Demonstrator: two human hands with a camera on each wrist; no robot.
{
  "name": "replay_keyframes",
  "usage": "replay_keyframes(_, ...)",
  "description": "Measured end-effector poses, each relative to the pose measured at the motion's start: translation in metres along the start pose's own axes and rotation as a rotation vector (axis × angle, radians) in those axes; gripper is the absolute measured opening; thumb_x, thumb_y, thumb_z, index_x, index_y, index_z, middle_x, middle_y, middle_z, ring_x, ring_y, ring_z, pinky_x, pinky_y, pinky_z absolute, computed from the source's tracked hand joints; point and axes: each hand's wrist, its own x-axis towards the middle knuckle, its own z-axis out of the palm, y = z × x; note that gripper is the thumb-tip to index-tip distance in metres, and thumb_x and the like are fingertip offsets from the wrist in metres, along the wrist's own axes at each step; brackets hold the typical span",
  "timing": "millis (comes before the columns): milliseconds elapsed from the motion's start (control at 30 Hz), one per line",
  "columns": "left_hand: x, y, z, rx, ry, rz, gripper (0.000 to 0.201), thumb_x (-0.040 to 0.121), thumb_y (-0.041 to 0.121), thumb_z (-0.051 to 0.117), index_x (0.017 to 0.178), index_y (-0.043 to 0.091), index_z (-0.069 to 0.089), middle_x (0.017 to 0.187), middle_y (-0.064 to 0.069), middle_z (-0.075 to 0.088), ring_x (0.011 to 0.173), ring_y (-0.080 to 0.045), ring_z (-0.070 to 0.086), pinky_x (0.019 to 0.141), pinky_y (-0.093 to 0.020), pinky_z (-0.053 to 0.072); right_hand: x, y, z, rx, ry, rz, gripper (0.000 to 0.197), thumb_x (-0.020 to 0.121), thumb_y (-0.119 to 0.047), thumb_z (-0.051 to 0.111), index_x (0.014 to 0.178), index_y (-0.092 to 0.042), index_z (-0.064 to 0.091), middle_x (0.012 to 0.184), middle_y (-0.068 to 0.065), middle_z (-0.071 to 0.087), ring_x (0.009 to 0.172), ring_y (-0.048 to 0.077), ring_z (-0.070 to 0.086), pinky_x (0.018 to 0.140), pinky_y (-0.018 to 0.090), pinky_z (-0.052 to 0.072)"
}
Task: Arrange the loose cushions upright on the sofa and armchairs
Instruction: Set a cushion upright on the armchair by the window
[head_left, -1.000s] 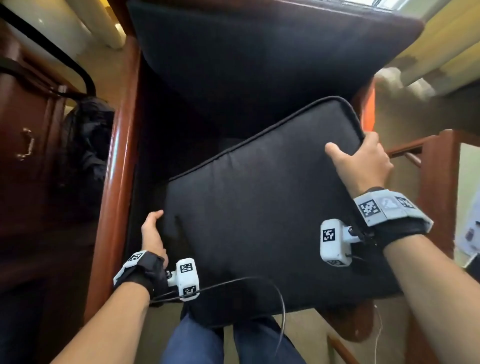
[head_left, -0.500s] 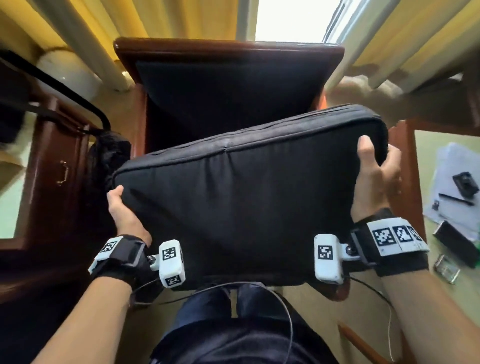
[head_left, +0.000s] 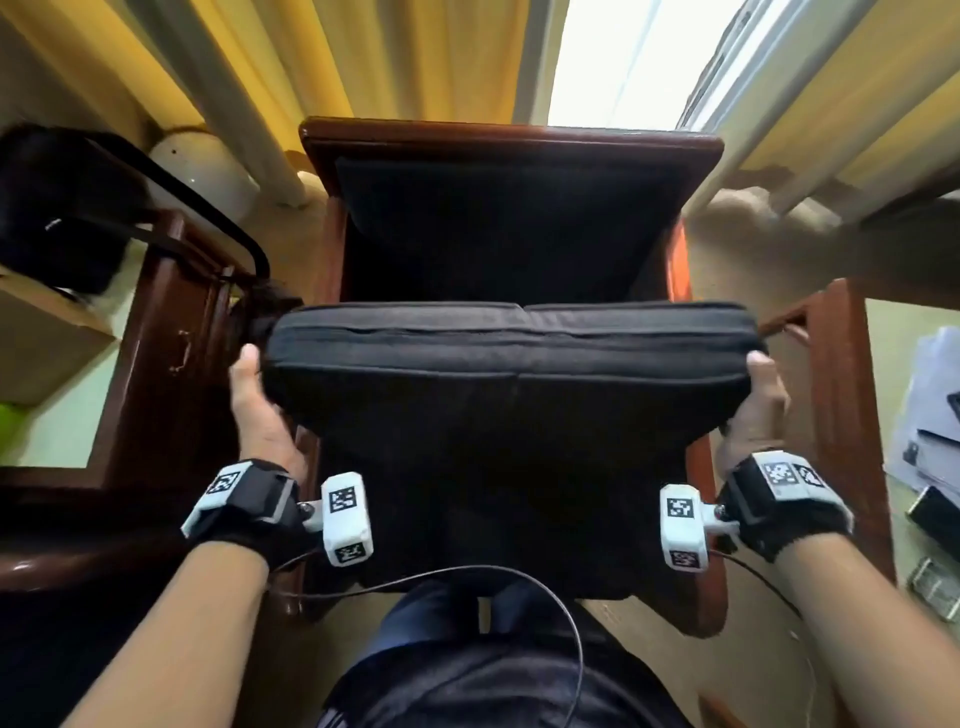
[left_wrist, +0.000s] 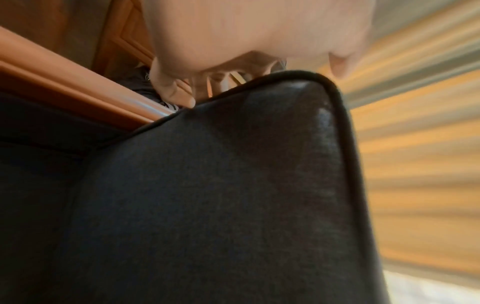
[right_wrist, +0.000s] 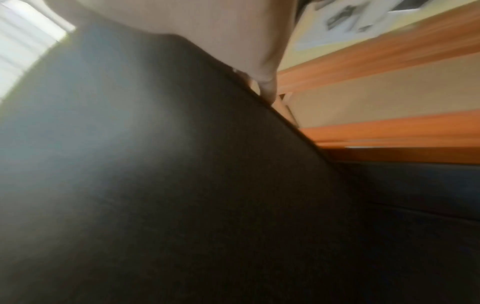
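Cushion position: the dark cushion (head_left: 511, 415) occupies the centre of the head view, held on edge over the seat of the wooden armchair (head_left: 511, 137), its piped top edge level and facing the camera.
Left hand: the left hand (head_left: 257, 402) grips the cushion's left end at centre left, thumb on the near face; the left wrist view shows the fingers (left_wrist: 176, 92) curled over the piped corner.
Right hand: the right hand (head_left: 756, 405) grips the right end at centre right, thumb up on the corner; its fingers wrap behind, only partly seen.
Step in hand: judged to be standing the cushion against the chair back (head_left: 498, 228).
Method advised: keep both ends level, seat the bottom edge first, then lean the top back before letting go; a release while off-centre may let it flop forward.
Containers: none identifiable. Lower right edge shows papers (head_left: 930, 395) on a side surface; left edge shows a wooden cabinet (head_left: 171, 332), contents not visible.
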Motion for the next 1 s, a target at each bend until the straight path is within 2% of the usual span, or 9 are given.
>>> replay_keyframes(67,0.006,-0.013,-0.003,0.116,0.006,-0.062,0.041,0.079,0.061,0.061,0.089,0.026,0.08,0.09,0.001,0.077,0.082,-0.017,0.074,0.063,-0.027,0.057,0.013,0.029,-0.012,-0.194,0.002,0.082,0.04,0.062,-0.049,0.059,0.078,-0.013,0.066,0.09,0.004,0.067,0.096,0.032,0.065,0.085,0.043,0.05)
replay_keyframes(133,0.02,-0.021,-0.013,0.256,0.08,-0.036,0.055,0.074,0.058,0.069,0.117,0.025,0.061,0.108,0.0,0.069,0.099,-0.02,0.068,0.069,-0.03,0.052,0.006,0.032,-0.012,-0.379,0.001,0.077,0.044,0.064,-0.046,0.052,0.086,-0.01,0.064,0.095,0.01,0.063,0.099,0.037,0.059,0.089,0.043,0.043)
replay_keyframes(233,0.025,-0.023,-0.021,0.328,0.084,-0.029,0.051,0.085,0.049,0.067,0.126,0.022,0.049,0.108,0.004,0.063,0.093,-0.012,0.062,0.068,-0.029,0.047,-0.01,0.018,0.001,-0.557,0.059,0.004,0.048,0.08,-0.034,0.047,0.118,-0.006,0.059,0.119,0.018,0.062,0.11,0.036,0.054,0.092,0.037,0.039)
replay_keyframes(333,0.025,-0.024,-0.024,0.383,0.055,0.008,0.041,0.089,0.047,0.063,0.123,0.026,0.05,0.104,0.009,0.063,0.091,-0.007,0.061,0.079,-0.03,0.047,-0.023,0.014,0.023,-0.805,0.051,-0.325,0.06,0.076,-0.029,0.046,0.131,-0.006,0.053,0.14,0.023,0.048,0.131,0.039,0.04,0.11,0.044,0.03)
replay_keyframes(467,0.026,-0.028,-0.031,0.393,0.032,0.016,0.043,0.088,0.05,0.064,0.123,0.028,0.053,0.106,0.006,0.065,0.094,-0.01,0.063,0.083,-0.031,0.049,-0.059,0.024,0.077,-0.984,-0.32,-0.761,0.065,0.07,-0.046,0.053,0.122,-0.007,0.062,0.13,0.016,0.057,0.128,0.036,0.048,0.109,0.049,0.032)
replay_keyframes(567,0.026,-0.028,-0.033,0.378,0.027,0.011,0.065,0.074,0.062,0.071,0.126,0.027,0.054,0.115,-0.001,0.067,0.103,-0.02,0.066,0.098,-0.043,0.051,-0.098,0.027,0.122,-1.261,-0.769,-0.757,0.094,0.065,-0.071,0.059,0.142,-0.02,0.041,0.143,0.002,0.046,0.14,0.025,0.033,0.117,0.053,0.014)
replay_keyframes(700,0.023,-0.032,-0.036,0.359,0.047,0.014,0.079,0.063,0.07,0.07,0.125,0.025,0.051,0.117,-0.002,0.065,0.111,-0.025,0.063,0.105,-0.048,0.046,-0.134,0.041,0.164,-1.588,-0.838,-0.887,0.124,0.055,-0.075,0.071,0.151,-0.02,0.014,0.142,0.006,0.038,0.134,0.029,0.033,0.112,0.061,0.015)
replay_keyframes(800,0.017,-0.036,-0.043,0.393,0.043,0.003,0.088,0.057,0.078,0.063,0.129,0.03,0.046,0.128,-0.003,0.06,0.12,-0.025,0.056,0.11,-0.048,0.04,-0.142,0.049,0.177,-1.615,-0.773,-0.976,0.117,0.052,-0.065,0.079,0.145,-0.019,0.023,0.132,0.006,0.045,0.122,0.029,0.043,0.107,0.057,0.026)
replay_keyframes(1000,0.008,-0.039,-0.055,0.427,0.01,-0.023,0.095,0.046,0.088,0.067,0.125,0.04,0.05,0.128,0.002,0.063,0.119,-0.02,0.059,0.11,-0.046,0.042,-0.14,0.046,0.171,-1.496,-0.794,-0.965,0.067,0.054,-0.045,0.084,0.104,-0.018,0.048,0.101,0.0,0.063,0.096,0.024,0.059,0.088,0.039,0.04)
